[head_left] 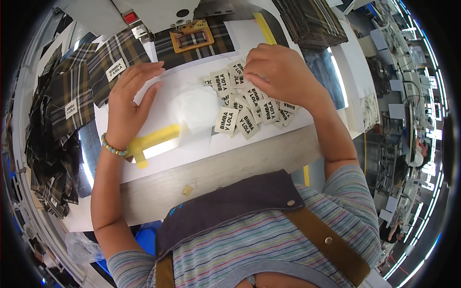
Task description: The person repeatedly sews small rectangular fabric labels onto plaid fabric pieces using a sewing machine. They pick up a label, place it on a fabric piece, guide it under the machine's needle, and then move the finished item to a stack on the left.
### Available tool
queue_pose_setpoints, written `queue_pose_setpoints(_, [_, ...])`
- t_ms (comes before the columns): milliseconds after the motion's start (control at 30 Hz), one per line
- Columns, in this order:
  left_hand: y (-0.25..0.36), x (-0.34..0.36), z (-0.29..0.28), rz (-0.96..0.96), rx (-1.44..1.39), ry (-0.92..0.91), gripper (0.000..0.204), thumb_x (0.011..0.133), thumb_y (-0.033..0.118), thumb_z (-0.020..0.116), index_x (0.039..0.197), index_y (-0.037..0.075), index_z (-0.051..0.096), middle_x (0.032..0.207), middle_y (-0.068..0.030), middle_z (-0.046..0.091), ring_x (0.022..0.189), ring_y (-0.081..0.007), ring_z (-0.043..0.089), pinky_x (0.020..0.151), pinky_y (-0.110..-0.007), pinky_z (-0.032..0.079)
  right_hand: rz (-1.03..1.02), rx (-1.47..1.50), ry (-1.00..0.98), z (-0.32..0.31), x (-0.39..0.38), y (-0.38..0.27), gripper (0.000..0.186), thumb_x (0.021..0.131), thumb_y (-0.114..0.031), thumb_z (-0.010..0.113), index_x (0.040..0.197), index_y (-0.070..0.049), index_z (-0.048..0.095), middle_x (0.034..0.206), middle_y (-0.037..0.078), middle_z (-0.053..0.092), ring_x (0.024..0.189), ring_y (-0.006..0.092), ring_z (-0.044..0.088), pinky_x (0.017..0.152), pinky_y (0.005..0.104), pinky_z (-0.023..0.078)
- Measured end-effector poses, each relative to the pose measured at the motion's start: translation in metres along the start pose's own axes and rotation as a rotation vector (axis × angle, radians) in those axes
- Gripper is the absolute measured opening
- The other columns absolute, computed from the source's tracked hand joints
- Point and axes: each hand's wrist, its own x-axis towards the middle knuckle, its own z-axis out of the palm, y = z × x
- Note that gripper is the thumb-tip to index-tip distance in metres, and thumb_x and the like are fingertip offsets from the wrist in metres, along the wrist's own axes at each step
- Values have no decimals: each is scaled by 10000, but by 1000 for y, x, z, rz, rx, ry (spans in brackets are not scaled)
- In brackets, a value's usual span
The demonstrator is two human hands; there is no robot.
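Observation:
My left hand (130, 96), a beaded bracelet on its wrist, is open with fingers spread. It hovers by the edge of a plaid fabric piece (127, 45) that carries a pale label (115, 70). My right hand (281, 72) has its fingers curled together over a loose pile of cream fabric labels (247, 122) with dark print. Its fingertips touch the upper part of the pile; what they pinch, if anything, is hidden. Ahead, an orange-brown rectangular frame (192, 39) lies on another plaid piece (221, 38) beneath the sewing machine head (168, 12).
Stacked plaid pieces (312, 21) stand at the far right. More labelled plaid pieces (72, 96) hang over the left side. Yellow tape (156, 137) borders the white work surface (168, 158). The metal table edge (230, 156) runs close to my apron (225, 211).

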Motion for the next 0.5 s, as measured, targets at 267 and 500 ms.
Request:
queue_pose_setpoints(267, [50,24,19,-649,-1169,-161,356,1103,286,659,1334,21,708,1017,-42,752,988,-109,724,814,-258,546,-401,-69,435,-17,23,-20,200,813,-144,813,1011,-130,802,969,2,732,930,214,728,710,329,593])
queue_pose_setpoints(500, [46,30,40,-549,-948,-58,208,1027,117,758,1208,17,737,934,22,750,829,-27,644,771,-219,542,-95,167,401,0,24,-16,194,905,-123,808,1089,-62,820,1001,74,766,899,220,741,753,318,603])
